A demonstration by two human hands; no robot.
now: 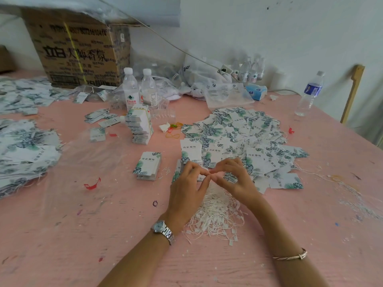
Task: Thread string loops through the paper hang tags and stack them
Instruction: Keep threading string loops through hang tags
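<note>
My left hand and my right hand meet fingertip to fingertip above a heap of white string loops on the pink table. Both hands pinch something small and white between them, apparently a string; its details are too small to tell. Just beyond the hands lies a wide spread of leaf-printed paper hang tags. A short neat stack of tags sits to the left of my left hand. A taller stack of tags stands further back.
More tag piles cover the left side of the table. Two water bottles and a cardboard box stand at the back, another bottle at the right. Rubber bands and plastic bags lie mid-table.
</note>
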